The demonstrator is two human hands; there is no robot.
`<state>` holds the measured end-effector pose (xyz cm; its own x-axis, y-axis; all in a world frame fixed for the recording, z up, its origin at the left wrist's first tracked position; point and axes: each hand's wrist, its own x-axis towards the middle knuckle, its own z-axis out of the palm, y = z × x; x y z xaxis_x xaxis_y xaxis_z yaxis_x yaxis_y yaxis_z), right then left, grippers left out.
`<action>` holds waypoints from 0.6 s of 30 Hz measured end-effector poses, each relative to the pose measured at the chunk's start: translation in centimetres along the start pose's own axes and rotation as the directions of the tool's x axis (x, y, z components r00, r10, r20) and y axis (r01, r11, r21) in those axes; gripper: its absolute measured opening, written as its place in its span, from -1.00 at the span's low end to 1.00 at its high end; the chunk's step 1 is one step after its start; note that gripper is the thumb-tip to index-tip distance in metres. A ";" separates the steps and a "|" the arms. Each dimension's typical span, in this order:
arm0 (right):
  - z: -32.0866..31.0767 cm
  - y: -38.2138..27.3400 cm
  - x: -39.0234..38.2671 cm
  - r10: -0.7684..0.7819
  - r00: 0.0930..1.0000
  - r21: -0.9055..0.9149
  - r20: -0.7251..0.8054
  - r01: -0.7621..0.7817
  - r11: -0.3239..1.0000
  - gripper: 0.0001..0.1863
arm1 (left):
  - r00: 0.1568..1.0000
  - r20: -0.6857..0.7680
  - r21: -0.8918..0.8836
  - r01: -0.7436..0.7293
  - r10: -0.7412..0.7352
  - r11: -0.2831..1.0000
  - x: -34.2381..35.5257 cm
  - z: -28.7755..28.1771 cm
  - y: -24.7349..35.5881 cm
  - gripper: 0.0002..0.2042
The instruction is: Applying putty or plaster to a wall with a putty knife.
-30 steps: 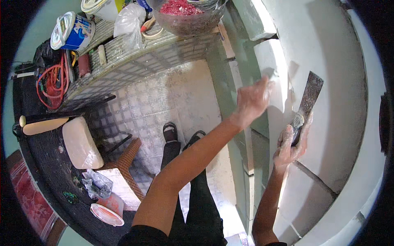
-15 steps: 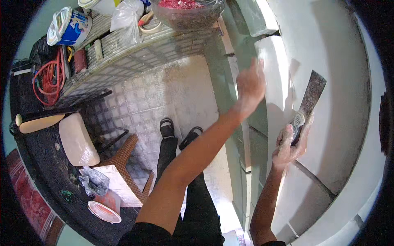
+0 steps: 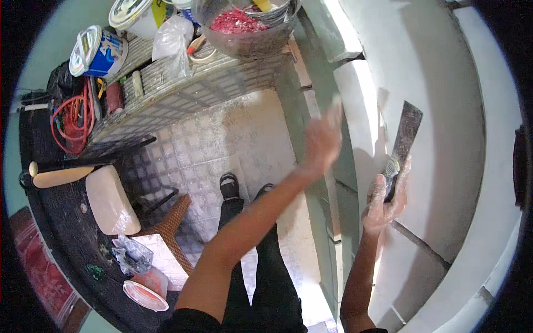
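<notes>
A pale plastered wall [image 3: 444, 100] fills the three o'clock side. The left hand [image 3: 322, 139], fingers spread wide, presses its edge; the right hand [image 3: 383, 200] grips a putty knife [image 3: 405, 133], blade flat against it.

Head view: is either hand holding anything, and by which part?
The right hand grips a flat metal putty knife by its handle, with the dusty blade pointing up against the pale grey wall. The left hand is open and holds nothing.
</notes>
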<state>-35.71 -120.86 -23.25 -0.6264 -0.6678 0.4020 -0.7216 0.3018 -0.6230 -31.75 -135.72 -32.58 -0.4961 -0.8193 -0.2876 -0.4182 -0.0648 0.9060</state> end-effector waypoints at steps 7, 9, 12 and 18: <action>-0.4 -1.4 0.7 0.027 0.999 -0.028 0.040 -0.026 0.999 -0.41 | 0.705 -0.137 0.454 -0.579 0.695 0.677 6.8 -7.0 2.5 -0.69; -0.3 -1.5 0.7 0.017 1.000 -0.008 0.023 -0.017 1.000 -0.41 | 0.624 -0.111 0.441 -0.667 0.774 0.601 7.2 -7.6 3.0 -0.71; -0.2 -2.1 0.6 0.045 0.999 0.039 0.027 -0.046 0.998 -0.42 | 0.348 -0.179 0.520 -0.761 0.920 0.388 9.1 -8.2 4.8 -0.76; -0.2 -1.5 0.3 0.051 0.999 0.004 -0.002 -0.051 0.999 -0.41 | 0.401 0.264 0.712 -0.695 0.877 0.104 10.6 -9.9 6.5 -0.75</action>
<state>-34.83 -121.39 -22.05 -0.6633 -0.6499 0.3710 -0.6872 0.3328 -0.6458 -32.21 -150.44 -26.69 -0.7667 -0.2351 0.5975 -0.2400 0.9680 0.0729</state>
